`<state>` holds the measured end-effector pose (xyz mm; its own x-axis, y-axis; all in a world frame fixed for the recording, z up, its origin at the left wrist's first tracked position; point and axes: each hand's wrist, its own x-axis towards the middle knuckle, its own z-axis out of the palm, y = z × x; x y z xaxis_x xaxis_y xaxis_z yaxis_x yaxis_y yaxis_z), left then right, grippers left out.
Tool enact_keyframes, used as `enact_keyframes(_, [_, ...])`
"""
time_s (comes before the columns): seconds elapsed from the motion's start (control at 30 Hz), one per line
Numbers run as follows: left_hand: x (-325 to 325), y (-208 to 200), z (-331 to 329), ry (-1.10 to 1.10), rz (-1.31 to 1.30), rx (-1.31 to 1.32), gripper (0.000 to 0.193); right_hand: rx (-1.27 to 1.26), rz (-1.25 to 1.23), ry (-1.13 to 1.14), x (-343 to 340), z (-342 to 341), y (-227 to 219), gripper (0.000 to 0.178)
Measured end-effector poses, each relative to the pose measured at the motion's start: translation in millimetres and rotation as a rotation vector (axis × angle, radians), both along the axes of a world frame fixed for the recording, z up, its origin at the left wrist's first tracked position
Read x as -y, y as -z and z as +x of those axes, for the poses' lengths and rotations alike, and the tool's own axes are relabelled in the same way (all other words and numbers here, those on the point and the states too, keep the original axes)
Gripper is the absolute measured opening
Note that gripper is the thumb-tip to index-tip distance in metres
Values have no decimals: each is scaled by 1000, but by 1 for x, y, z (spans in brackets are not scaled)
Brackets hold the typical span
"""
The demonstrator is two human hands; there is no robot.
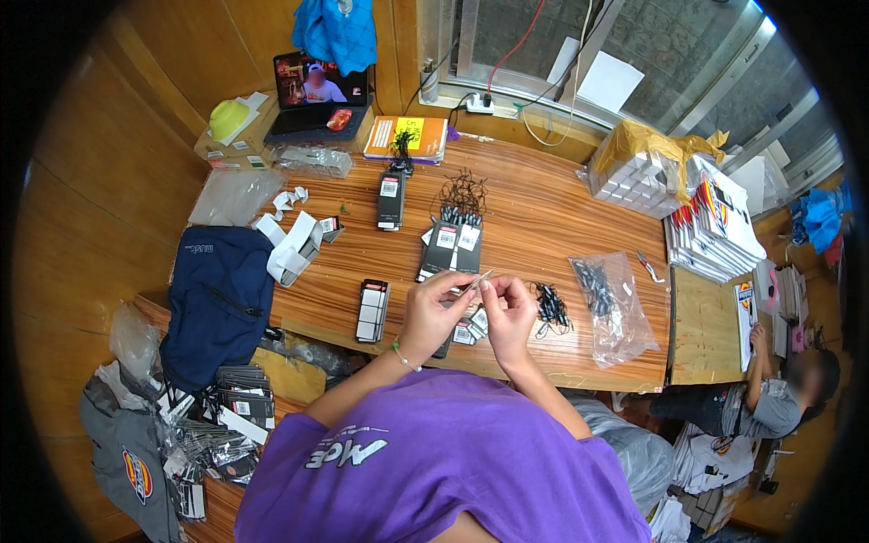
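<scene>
My left hand (429,317) and my right hand (510,317) meet at the table's front edge, both closed in a pinch. Between their fingertips is a thin pale tag (480,280), seen nearly edge-on. Below them lie more tags (465,333) with white labels, partly hidden by my fingers. Just beyond my hands sit two stacks of black hang tags (443,250), their black strings (463,195) fanned away from me. A separate stack of labelled cards (371,311) lies left of my left hand. Loose black strings (550,309) lie right of my right hand.
Another tag stack (390,201) stands farther back. On the right are a clear bag of strings (611,303), small pliers (649,266) and a box (638,176). A navy bag (220,294) lies left, a laptop (319,100) behind. Another person (783,398) is far right.
</scene>
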<state>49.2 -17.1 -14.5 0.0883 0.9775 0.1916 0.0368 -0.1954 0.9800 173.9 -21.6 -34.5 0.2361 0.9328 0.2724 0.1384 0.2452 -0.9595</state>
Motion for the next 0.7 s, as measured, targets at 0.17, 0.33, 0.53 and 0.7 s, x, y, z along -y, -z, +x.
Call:
enact_keyframes(0.17, [-2, -2, 2, -56, 266, -255, 19, -540, -189, -62, -1, -4, 0, 6])
enact_keyframes(0.33, [-5, 0, 2, -53, 342, -270, 19, -774, -300, -177, 0, 2, -6, 5])
enact_keyframes(0.53, [-1, -6, -3, 62, 14, -23, 20, -509, -32, -221, -8, 11, 3, 16])
enact_keyframes(0.7, [-3, -6, -7, 168, -155, 81, 21, -591, -110, -292, -7, 16, 6, 29])
